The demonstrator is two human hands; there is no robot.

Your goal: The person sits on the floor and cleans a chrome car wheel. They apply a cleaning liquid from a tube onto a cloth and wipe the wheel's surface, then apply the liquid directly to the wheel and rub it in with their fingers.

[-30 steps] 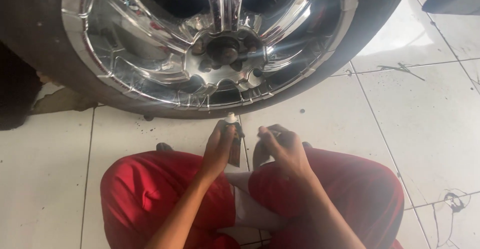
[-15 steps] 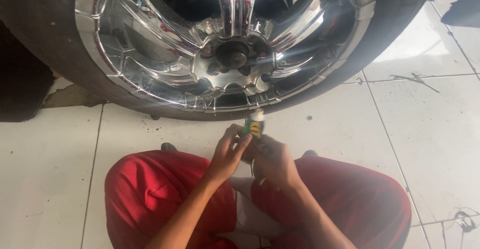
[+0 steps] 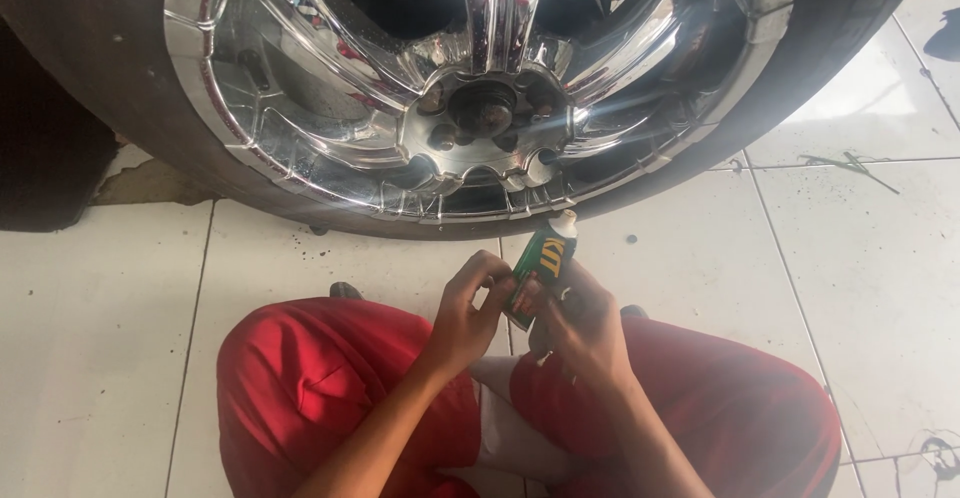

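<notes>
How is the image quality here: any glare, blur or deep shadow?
Head view: strong glare on the chrome wheel rim and a bright patch on the white floor tiles; the tyre falls into dark shadow; the green tube and both hands look reasonably sharp.

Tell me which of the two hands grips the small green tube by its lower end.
The right hand does: its fingers wrap the green tube low down, while the left hand only pinches its side with fingertips.

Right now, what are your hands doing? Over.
Left hand and right hand both gripping small green tube. Chrome wheel just ahead. Nothing between.
</notes>
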